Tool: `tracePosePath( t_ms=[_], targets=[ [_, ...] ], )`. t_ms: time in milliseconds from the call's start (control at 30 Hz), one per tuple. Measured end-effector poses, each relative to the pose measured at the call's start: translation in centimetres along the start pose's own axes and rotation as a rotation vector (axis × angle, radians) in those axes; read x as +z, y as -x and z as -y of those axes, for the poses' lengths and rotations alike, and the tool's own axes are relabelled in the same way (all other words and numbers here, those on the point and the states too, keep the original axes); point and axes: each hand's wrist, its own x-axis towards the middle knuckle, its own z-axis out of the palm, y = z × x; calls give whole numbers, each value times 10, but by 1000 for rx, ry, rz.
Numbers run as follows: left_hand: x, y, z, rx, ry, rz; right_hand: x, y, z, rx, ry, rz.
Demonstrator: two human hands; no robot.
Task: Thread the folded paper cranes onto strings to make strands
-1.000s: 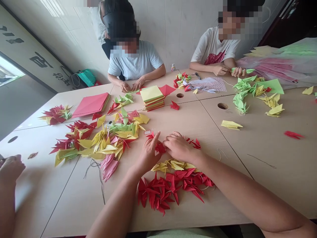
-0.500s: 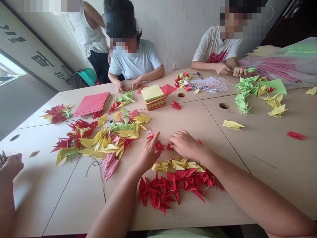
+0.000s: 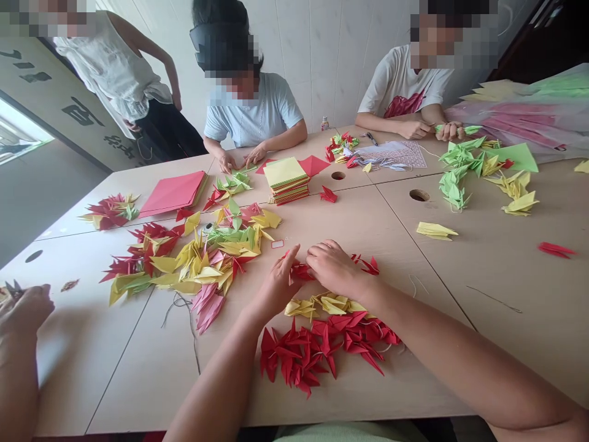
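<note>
Soft light from the left throws diffuse table (image 3: 368, 215) shadows.

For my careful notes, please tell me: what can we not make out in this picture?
In the head view:
Red folded paper: partly covered by the left hand and right hand.
Whether they grip it: the same hands hide this.
Co-worker's hand: partly cut off by left edge.
Red-bordered label: any print is too small.
</note>
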Motion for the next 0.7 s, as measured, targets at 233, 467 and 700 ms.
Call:
tracePosePath(
  t_ms=[233, 467, 700],
  targets=[
    [-2, 0, -2, -52, 49, 23, 3, 2, -5, -47, -1, -40],
    [-10, 0, 6, -107, 99, 40, 0, 11, -19, 22, -63, -1],
    [-6, -1, 11, -84, 57, -10, -5, -6, -8, 24, -107, -46]
  ],
)
